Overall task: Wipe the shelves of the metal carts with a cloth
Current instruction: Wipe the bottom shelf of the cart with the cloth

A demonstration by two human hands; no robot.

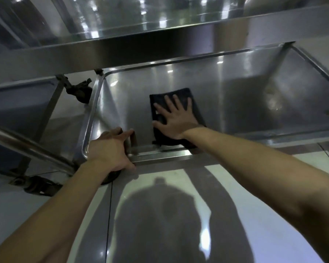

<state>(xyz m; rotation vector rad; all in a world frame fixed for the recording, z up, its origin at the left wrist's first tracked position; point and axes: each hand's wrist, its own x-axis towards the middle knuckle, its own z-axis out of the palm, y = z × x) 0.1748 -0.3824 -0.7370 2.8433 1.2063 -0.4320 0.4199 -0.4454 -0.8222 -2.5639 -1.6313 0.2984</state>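
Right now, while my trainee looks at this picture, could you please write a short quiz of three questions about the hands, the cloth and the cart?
1. True or false: the right hand lies flat, with fingers spread, on the dark cloth.
2. What does the left hand grip? A) the dark cloth B) the near rim of the lower shelf C) a spray bottle
3. Fill in the missing word: the dark cloth lies on the ___ shelf of the cart.

Key: 1 true; 2 B; 3 lower.
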